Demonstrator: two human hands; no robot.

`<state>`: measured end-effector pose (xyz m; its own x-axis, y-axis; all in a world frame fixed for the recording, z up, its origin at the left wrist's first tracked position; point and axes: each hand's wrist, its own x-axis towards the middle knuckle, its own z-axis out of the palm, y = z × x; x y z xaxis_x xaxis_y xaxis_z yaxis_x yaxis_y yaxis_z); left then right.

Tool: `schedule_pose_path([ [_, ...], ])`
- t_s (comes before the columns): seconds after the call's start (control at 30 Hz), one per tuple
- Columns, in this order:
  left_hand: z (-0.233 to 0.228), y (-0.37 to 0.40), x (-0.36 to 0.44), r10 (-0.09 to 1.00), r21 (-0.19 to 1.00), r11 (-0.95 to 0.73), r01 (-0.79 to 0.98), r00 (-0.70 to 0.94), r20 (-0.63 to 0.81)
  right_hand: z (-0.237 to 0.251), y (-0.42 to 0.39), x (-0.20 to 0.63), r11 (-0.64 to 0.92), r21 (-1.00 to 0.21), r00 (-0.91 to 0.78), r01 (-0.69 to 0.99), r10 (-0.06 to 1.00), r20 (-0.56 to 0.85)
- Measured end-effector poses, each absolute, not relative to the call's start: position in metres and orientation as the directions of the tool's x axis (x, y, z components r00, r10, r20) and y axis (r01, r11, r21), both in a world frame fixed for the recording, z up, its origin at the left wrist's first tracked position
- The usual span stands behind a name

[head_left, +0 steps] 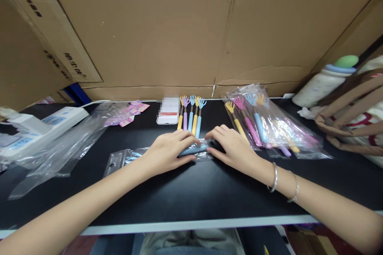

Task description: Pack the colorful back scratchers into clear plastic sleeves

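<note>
- Both hands are down on the black table point(191, 191), meeting at the middle over a clear plastic sleeve point(131, 156) that lies flat and runs off to the left.
- The left hand point(167, 150) lies palm down on the sleeve, fingers together and stretched right, thumb tucked beneath at the near edge.
- Under those fingers sits a blue-handled scratcher point(193, 150), lying sideways inside the sleeve's right end; only a short stretch of the handle shows.
- The right hand point(231, 147) presses on that same end, fingers close together and curled slightly, fingertips touching the plastic just beside the left hand's; whether it pinches the flap, I cannot tell.
- Two bracelets point(273, 178) ring the right wrist.
- Just behind the hands, a row of loose scratchers point(191, 115) stands in line, little hand-shaped heads towards the cardboard wall point(167, 32), handles yellow, purple and blue.
- To the right, a heap of bagged scratchers point(269, 127) fans out, near the right hand but not touching it.
- A white box point(168, 117) sits left of the loose row.
- Far left: loose clear bags point(60, 143), pink cards point(131, 113) and a white power strip point(44, 125), well apart from the hands.
- Far right: a bottle point(326, 81) and a bag with brown straps point(350, 119).
</note>
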<state>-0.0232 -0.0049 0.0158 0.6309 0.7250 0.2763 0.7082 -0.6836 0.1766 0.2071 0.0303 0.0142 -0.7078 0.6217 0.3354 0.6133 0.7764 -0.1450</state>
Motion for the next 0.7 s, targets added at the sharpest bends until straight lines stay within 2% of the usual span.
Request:
schedule_pose_path([
  [0.07, 0.0147, -0.0047, -0.0230, 0.735, 0.165, -0.672, 0.722, 0.622, 0.270, 0.0133, 0.0315, 0.2076, 0.761, -0.178, -0.691, 0.624, 0.644, 0.328],
  [0.33, 0.0081, -0.0043, -0.0196, 0.739, 0.228, -0.672, 0.705, 0.614, 0.278, 0.0073, 0.0331, 0.2068, 0.717, -0.465, -0.660, 0.519, 0.682, 0.315],
  [0.43, 0.0067, -0.0041, -0.0189, 0.734, 0.246, -0.678, 0.693, 0.618, 0.282, 0.0081, 0.0327, 0.2059, 0.699, -0.521, -0.654, 0.489, 0.690, 0.311],
  [0.53, 0.0059, -0.0036, -0.0187, 0.725, 0.247, -0.687, 0.683, 0.624, 0.293, 0.0090, 0.0326, 0.2052, 0.709, -0.491, -0.660, 0.506, 0.685, 0.310],
  [0.7, 0.0073, -0.0041, -0.0183, 0.689, 0.190, -0.719, 0.668, 0.651, 0.319, 0.0117, 0.0308, 0.2047, 0.784, -0.328, -0.710, 0.526, 0.618, 0.339],
])
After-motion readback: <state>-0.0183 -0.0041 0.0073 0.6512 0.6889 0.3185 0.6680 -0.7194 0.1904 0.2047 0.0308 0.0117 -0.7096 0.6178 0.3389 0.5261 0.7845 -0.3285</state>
